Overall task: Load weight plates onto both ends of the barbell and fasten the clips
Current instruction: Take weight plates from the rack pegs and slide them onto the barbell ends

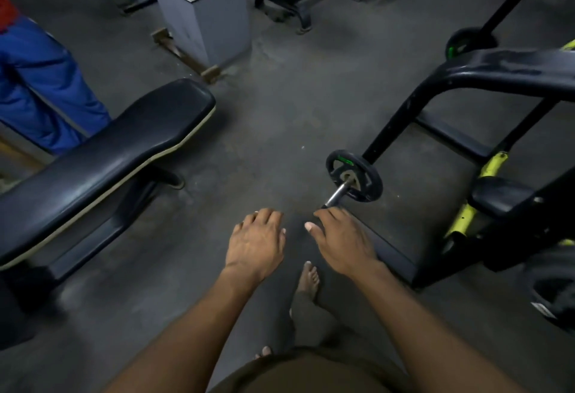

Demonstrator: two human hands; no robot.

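Observation:
A barbell sleeve (338, 192) of bare steel points toward me, with a small black weight plate (354, 179) with a green mark slid onto it. The rest of the bar is hidden behind the plate and the black machine frame. My right hand (340, 241) hovers palm down, fingers spread, its fingertips just at the sleeve's near tip without gripping it. My left hand (256, 243) hangs palm down to the left of it, fingers loosely curled, holding nothing. No clip is visible.
A black padded bench (102, 156) stands at the left. A black and yellow machine frame (466, 131) fills the right, with another plate (466, 41) behind. A grey pillar (205, 10) stands ahead, a person in blue trousers (43, 81) at far left. My bare foot (308, 280) is below.

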